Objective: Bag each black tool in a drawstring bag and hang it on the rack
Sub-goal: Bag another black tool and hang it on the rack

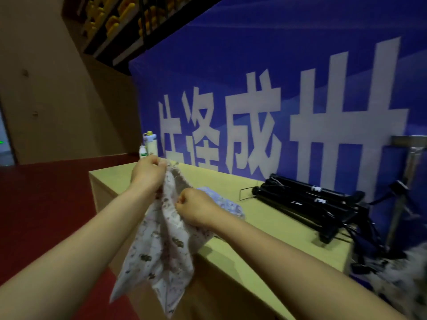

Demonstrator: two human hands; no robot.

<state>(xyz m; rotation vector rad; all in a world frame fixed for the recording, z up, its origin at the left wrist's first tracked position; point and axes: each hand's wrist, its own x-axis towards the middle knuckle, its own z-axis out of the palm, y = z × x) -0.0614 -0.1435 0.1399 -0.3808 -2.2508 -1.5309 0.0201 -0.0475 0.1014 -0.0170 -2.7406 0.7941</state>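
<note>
Gripping drawstring bag (pixel 159 257), left hand (pixel 147 172) and right hand (pixel 196 206); long axis vertical, mouth apparently up.

Event or exhibition hall setup: huge blue banner (pixel 288 72) with big white characters behind a plain light-wood counter (pixel 265 218), dark red floor (pixel 46 204), tan walls (pixel 57 88), a metal rack (pixel 409 172) at the right, overhead shelving (pixel 120 28) of yellow items (too blurred to identify).

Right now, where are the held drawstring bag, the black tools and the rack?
drawstring bag (pixel 159 250): head view, middle of the hanging printed cloth.
black tools (pixel 305 204): head view, middle of the stacked pile.
rack (pixel 412 162): head view, upper part of its metal post.
</note>
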